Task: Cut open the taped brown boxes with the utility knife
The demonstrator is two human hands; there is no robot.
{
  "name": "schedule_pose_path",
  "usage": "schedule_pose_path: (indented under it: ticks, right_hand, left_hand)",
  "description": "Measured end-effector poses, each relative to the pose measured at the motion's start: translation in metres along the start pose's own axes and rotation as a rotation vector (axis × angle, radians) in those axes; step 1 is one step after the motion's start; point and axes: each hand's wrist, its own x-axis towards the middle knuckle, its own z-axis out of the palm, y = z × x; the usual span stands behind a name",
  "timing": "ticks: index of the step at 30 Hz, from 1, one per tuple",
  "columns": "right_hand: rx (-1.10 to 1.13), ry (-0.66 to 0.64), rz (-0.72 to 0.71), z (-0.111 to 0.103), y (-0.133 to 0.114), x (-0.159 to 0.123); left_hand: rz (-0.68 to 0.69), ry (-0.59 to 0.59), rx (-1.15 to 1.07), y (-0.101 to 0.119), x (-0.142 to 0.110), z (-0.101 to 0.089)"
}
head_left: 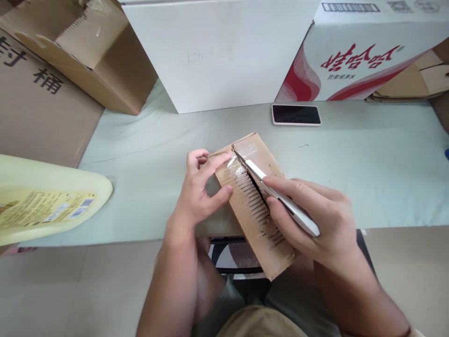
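Observation:
A small brown cardboard box (245, 206) sealed with clear tape lies at the near edge of the pale green table (368, 159), partly overhanging it. My left hand (199, 192) presses on the box's left side, fingers curved over the top flap. My right hand (312, 220) is closed round a white utility knife (280, 199). The knife's tip sits in the taped centre seam near the box's far end, and the seam is split open along part of its length.
A phone (296, 114) lies face up behind the box. A white carton (217, 51), a red-and-white printed carton (354, 51) and brown cartons (49, 84) line the back and left. A yellow bottle (45, 201) lies at the left edge.

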Motion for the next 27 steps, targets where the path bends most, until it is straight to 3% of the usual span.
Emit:
schedule_pose_path:
  ticks: [7,12,18,24,27]
  right_hand:
    - [-0.023,0.060,-0.023,0.001,-0.001,-0.002]
    - [-0.024,0.042,-0.005,0.001,-0.001,-0.001]
    - [0.002,0.218,0.030,-0.004,-0.003,-0.011]
    - [0.084,0.468,0.098,-0.003,0.003,-0.025]
    - [0.141,0.486,0.103,0.002,0.007,-0.030]
  left_hand:
    - [0.059,0.023,-0.047,0.001,0.001,0.002]
    - [0.013,0.019,-0.035,0.001,0.002,0.003]
    - [-0.010,0.024,-0.091,-0.002,0.002,0.006]
    - [-0.129,0.097,-0.208,-0.003,0.003,0.009]
    - [-0.159,0.182,-0.327,-0.002,0.006,0.009]
